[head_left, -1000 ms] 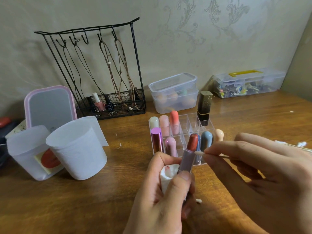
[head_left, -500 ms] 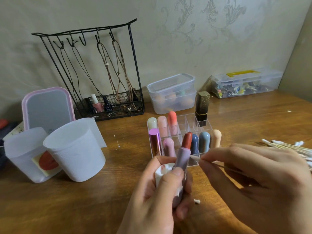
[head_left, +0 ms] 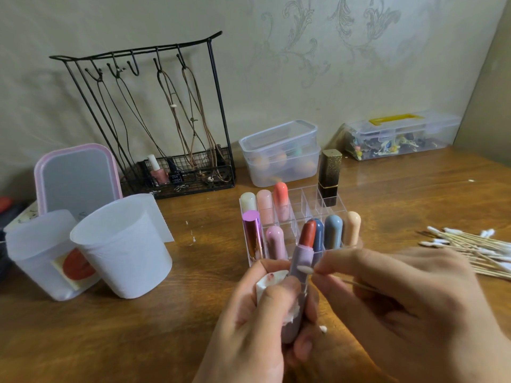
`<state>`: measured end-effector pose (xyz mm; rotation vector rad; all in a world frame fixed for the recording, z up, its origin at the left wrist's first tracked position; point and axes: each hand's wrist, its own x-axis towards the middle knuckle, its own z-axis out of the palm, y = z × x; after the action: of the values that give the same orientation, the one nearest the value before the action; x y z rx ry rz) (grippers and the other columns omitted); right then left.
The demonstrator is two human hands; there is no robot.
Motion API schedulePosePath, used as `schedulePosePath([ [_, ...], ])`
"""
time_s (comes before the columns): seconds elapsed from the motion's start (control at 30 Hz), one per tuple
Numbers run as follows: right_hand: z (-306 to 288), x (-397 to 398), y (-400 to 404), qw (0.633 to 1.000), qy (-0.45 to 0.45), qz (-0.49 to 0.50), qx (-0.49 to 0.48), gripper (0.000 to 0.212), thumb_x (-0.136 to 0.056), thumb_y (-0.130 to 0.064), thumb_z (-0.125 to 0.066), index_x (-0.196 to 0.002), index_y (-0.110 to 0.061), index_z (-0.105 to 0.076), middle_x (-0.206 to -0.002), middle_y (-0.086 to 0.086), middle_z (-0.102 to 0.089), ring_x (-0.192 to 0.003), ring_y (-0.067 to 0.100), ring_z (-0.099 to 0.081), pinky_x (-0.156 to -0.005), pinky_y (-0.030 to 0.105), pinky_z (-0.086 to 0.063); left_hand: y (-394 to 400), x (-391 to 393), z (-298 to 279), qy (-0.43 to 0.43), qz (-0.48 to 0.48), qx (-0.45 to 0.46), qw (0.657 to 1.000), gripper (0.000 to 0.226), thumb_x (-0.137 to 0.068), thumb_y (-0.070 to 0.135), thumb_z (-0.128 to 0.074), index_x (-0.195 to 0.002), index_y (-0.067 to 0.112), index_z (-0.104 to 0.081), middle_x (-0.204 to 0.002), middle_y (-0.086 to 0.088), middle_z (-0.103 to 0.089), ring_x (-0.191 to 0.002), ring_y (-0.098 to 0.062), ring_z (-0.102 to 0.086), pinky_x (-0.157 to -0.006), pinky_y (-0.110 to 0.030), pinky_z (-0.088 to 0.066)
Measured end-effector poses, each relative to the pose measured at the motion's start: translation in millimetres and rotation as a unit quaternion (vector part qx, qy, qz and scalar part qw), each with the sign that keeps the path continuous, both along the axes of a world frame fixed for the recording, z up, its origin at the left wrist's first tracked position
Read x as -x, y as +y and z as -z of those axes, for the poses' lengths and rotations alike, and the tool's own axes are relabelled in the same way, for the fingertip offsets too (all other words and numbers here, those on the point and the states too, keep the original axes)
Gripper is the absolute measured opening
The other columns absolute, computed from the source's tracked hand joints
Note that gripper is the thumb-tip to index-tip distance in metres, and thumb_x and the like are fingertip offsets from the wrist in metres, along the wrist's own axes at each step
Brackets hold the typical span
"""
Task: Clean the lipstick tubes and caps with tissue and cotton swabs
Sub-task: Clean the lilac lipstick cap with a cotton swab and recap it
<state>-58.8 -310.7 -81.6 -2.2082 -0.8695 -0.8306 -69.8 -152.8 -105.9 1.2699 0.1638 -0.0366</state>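
My left hand (head_left: 257,324) grips an open lilac lipstick tube (head_left: 302,257) upright, its red bullet sticking out, together with a wad of stained white tissue (head_left: 269,281). My right hand (head_left: 409,308) pinches a wooden cotton swab (head_left: 305,270) whose white tip touches the tube's lilac collar just below the bullet. Behind the hands stands a clear acrylic organizer (head_left: 304,200) holding several capped lipsticks and a black-and-gold tube (head_left: 329,175). A pile of cotton swabs (head_left: 475,247) lies at the right.
Two white cups (head_left: 121,244) stand at the left before a pink-framed mirror (head_left: 77,178). A black wire jewellery rack (head_left: 154,120), a clear lidded box (head_left: 279,153) and a clear case with yellow handle (head_left: 401,134) line the wall. A swab piece (head_left: 323,329) lies on the wooden table.
The swab tip has moved down from beside the red bullet to the lilac collar. Both hands sit slightly lower and closer together in view.
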Motion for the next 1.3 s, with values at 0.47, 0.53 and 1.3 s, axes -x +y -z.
schedulePosePath([
  [0.47, 11.9, -5.0, 1.2, 0.999, -0.017, -0.028, -0.017, 0.007, -0.084, -0.032, -0.067, -0.081, -0.029, -0.071, -0.048, -0.012, -0.037, -0.041, 0.007, -0.031, -0.038, 0.024, -0.038, 7.2, 8.5, -2.2, -0.007, 0.107, 0.13, 0.986, 0.038, -0.059, 0.0, -0.068, -0.093, -0.005, -0.053, -0.044, -0.017, -0.047, -0.023, -0.018, -0.039, -0.029, -0.017, -0.032],
  [0.53, 13.0, -5.1, 0.2, 0.999, -0.014, -0.031, -0.027, 0.007, -0.084, -0.032, -0.066, -0.081, -0.028, -0.071, -0.047, -0.011, -0.041, -0.039, 0.009, -0.033, -0.037, 0.024, -0.037, 6.7, 12.5, -1.1, -0.02, 0.153, 0.167, 0.974, 0.054, -0.056, 0.008, -0.075, -0.105, 0.002, -0.052, -0.05, -0.017, -0.047, -0.028, -0.016, -0.041, -0.035, -0.017, -0.037],
  [1.3, 11.4, -3.9, -0.6, 0.999, -0.001, -0.048, -0.005, 0.006, -0.083, -0.032, -0.068, -0.086, -0.03, -0.073, -0.048, -0.011, -0.045, -0.042, 0.008, -0.035, -0.039, 0.023, -0.038, 14.2, 2.9, 15.3, -0.007, 0.168, 0.093, 0.981, 0.023, -0.094, 0.008, -0.052, -0.083, -0.012, -0.056, -0.062, -0.014, -0.052, -0.033, -0.014, -0.05, -0.035, -0.019, -0.037],
])
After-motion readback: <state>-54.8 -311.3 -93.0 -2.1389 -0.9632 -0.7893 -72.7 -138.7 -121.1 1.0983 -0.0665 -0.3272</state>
